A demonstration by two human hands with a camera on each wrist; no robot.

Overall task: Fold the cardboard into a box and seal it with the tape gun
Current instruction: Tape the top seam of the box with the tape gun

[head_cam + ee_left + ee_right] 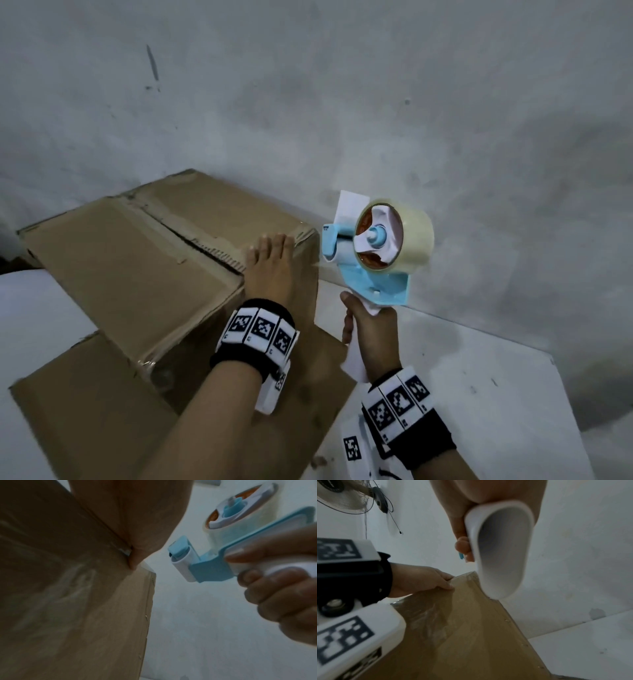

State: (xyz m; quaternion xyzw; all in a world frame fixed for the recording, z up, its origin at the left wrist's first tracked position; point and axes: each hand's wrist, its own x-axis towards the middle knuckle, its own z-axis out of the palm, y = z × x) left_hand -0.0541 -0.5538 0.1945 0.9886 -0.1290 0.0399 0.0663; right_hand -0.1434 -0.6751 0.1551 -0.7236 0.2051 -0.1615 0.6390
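Cardboard box (137,260) on the white desk (479,377), against the wall (376,85), its top flaps meeting at an unsealed seam. Your left hand (274,270) lies flat with straight fingers on the near right corner. Your right hand (371,329) wraps its grip around the tape gun (373,246), held just beside that corner, apart from it.

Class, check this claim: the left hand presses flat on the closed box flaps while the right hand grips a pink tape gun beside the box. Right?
One detail is wrong: the tape gun is light blue and white, not pink, as the head view shows. The left hand does press flat on the box flaps, and the right hand grips the gun's handle beside the box.
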